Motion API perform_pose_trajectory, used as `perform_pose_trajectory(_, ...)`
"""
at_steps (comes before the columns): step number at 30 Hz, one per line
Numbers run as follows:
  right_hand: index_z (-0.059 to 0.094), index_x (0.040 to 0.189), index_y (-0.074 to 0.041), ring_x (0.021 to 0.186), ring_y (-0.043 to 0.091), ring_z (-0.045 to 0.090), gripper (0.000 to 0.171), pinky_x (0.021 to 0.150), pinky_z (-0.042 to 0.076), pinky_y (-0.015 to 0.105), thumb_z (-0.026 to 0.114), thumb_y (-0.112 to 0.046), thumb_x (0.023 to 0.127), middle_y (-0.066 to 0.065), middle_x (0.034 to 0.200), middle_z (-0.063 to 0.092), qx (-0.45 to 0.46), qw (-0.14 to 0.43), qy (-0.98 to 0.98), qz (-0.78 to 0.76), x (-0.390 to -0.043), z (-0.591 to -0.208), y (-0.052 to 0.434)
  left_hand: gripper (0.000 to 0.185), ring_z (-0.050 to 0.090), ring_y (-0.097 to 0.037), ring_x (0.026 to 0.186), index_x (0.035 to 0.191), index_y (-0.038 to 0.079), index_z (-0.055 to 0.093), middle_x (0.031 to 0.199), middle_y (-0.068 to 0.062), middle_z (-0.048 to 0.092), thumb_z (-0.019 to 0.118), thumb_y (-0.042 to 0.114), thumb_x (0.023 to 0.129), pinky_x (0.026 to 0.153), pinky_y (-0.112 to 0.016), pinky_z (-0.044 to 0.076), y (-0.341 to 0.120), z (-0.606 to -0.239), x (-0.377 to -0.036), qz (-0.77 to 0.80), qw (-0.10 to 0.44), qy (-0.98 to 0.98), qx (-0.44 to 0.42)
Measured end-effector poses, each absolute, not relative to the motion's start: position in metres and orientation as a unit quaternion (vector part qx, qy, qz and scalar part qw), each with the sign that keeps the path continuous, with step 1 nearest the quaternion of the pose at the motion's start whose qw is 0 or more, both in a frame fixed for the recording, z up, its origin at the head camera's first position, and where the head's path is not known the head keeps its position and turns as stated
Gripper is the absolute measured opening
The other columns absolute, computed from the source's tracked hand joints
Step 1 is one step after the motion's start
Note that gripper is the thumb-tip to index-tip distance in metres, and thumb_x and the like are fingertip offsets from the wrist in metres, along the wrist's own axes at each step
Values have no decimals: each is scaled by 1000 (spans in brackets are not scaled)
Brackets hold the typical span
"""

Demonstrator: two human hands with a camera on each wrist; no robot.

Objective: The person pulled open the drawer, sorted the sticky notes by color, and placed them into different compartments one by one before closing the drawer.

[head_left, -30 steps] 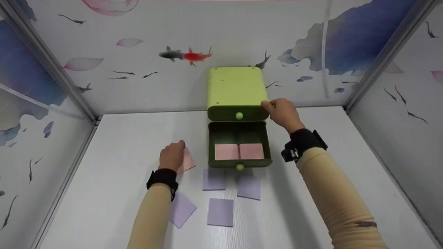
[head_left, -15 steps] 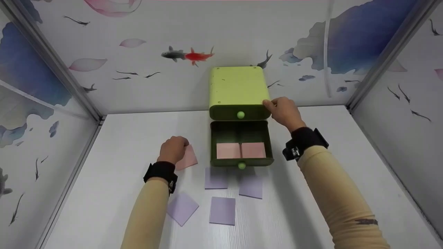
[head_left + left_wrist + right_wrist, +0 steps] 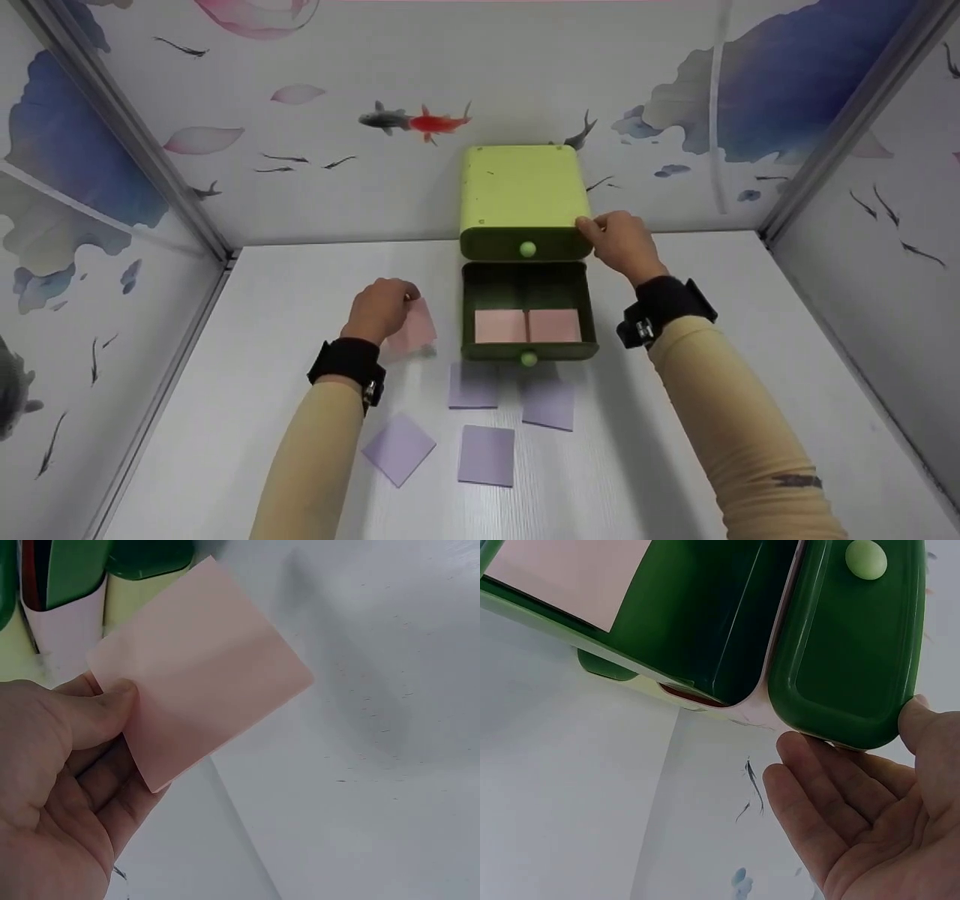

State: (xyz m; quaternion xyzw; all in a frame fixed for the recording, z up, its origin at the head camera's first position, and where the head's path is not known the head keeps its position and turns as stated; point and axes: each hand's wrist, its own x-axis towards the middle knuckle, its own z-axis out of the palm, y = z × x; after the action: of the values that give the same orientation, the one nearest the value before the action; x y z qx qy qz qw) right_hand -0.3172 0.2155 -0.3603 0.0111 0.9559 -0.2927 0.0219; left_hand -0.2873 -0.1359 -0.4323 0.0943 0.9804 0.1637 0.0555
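My left hand pinches a pink sticky note by one edge, thumb on its face and fingers behind. The note is tilted, left of the drawer box, a light green unit with dark green drawer fronts. Its lower drawer is pulled out; a pink note lies on each side of its divider. The upper drawer front is closed. My right hand rests at the box's front right corner, thumb at the top edge, and its fairly straight fingers along the side.
Several purple notes lie in front of the drawer, among them a left one, a front one and a right one. The white table is bounded by printed walls at the back and sides.
My left hand has lifted the pink note off the table and moved it a little away from me. The right hand stays at the box corner. The head view shifts slightly.
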Motion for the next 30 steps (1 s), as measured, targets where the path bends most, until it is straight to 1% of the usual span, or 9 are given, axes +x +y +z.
perform_pose_trajectory(10,71,106,-2,87,29,64,53,76,48,40,41,-46,103,17,93,69,10,22,954,-298,-318,-361,217,27,62,-33,115,118,13,71,119,-11,69,57,6,96,94,-48,51,-129,-409,-286,163,23,979,121)
perform_pose_trajectory(18,70,109,-2,87,28,65,55,80,49,41,41,-48,102,16,92,69,7,20,956,-292,-316,-359,215,37,65,-29,107,116,17,72,114,-9,71,52,-3,92,89,-46,53,-117,-389,-283,165,2,976,140)
perform_pose_trajectory(23,69,111,-1,89,29,65,54,79,49,42,42,-46,103,19,97,69,9,17,954,-298,-316,-359,215,43,65,-28,108,117,16,72,116,-8,71,50,-9,90,90,-45,54,-109,-379,-281,164,-10,973,164)
perform_pose_trajectory(27,68,115,-1,92,30,66,54,82,49,43,41,-46,103,20,101,69,11,19,954,-300,-317,-360,216,42,65,-28,109,117,17,72,116,-7,71,51,-10,90,90,-44,54,-103,-374,-278,165,-18,970,176)
perform_pose_trajectory(30,69,113,-1,92,31,66,54,83,49,44,41,-47,103,20,101,69,10,24,954,-299,-317,-361,216,42,66,-27,107,116,18,72,114,-5,72,52,-10,90,89,-43,54,-97,-371,-277,168,-25,969,180)
